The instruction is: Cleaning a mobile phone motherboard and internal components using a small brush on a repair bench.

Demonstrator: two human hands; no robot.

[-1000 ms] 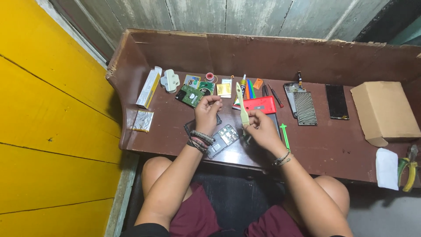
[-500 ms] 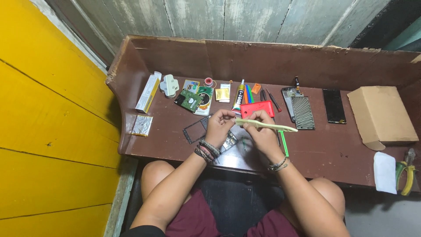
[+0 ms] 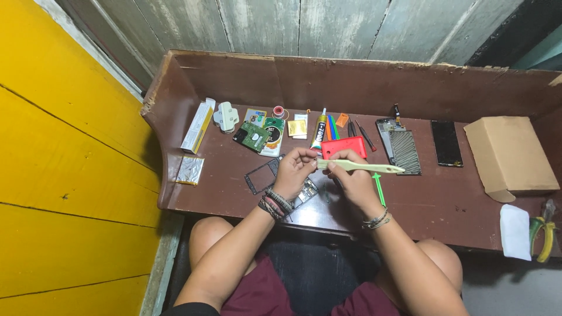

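Both forearms rise from the lap and meet over the near middle of the brown table (image 3: 234,193), wrists banded with bracelets. The left hand (image 3: 293,172) is curled, its fingers pinching the near end of a pale brush (image 3: 360,167) that lies level, pointing right. The right hand (image 3: 349,178) curls beneath the handle, fingers pressed together around it. Under the hands lie a dark phone frame (image 3: 260,174) and a green pry tool (image 3: 379,188). Beyond them sit a red phone (image 3: 344,147), a glue tube (image 3: 319,130) and a green circuit board (image 3: 253,137).
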